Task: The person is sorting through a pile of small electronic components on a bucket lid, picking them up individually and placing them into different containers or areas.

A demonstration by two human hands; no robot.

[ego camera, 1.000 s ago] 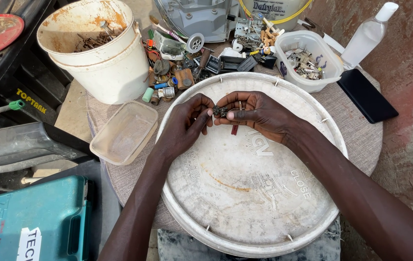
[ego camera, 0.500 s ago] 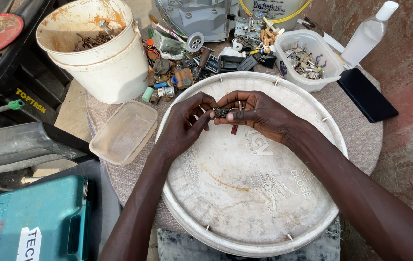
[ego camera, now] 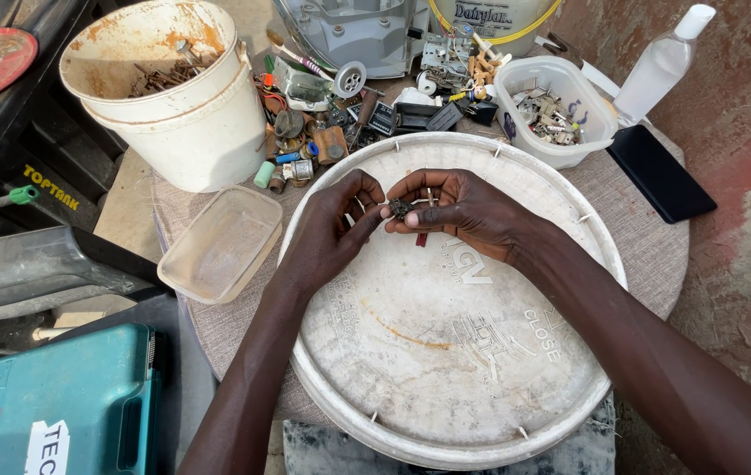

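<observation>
Small part: a dark little metal piece (ego camera: 401, 209) sits pinched between the fingertips of both hands, held just above the far half of the big round lid (ego camera: 446, 369).
Left hand: the left hand (ego camera: 333, 230) has its fingers curled, thumb and forefinger closed on the near-left side of the part.
Right hand: the right hand (ego camera: 462, 209) pinches the part from the other side, its remaining fingers bent over it; a small red bit (ego camera: 422, 237) shows just under the fingers.
Change: compared with a second ago the hands are in nearly the same spot and grip; the fingertips have only shifted a touch around the part.
Lid: off-white, stained, rimmed, lying flat on a cloth-covered round table (ego camera: 657, 255).
Left of lid: an empty clear plastic tub (ego camera: 222, 244) just beside the rim.
Beyond: a white bucket (ego camera: 184, 114) with rusty scraps inside, a litter of small electrical parts (ego camera: 323, 132), and a white bowl (ego camera: 560, 110) of tiny pieces.
Right: a black phone (ego camera: 659, 173) and a clear bottle (ego camera: 661, 63).
Near left: a teal tool case (ego camera: 59, 409).
</observation>
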